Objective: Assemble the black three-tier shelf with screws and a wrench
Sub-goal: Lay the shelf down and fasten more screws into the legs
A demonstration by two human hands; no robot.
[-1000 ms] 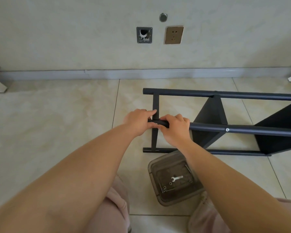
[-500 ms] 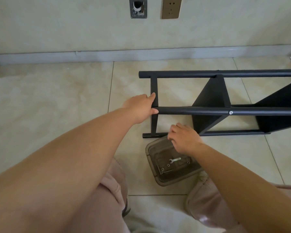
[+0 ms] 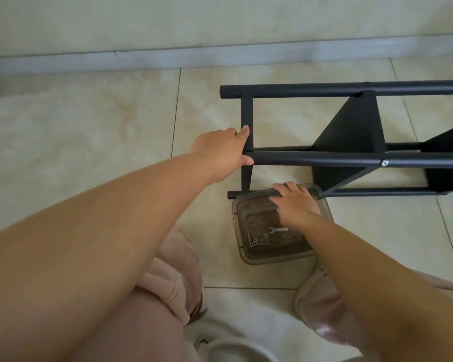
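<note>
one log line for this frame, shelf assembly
stage: fetching hardware | left hand: grips shelf frame tube end | right hand: over clear box rim | wrench: in box, untouched
</note>
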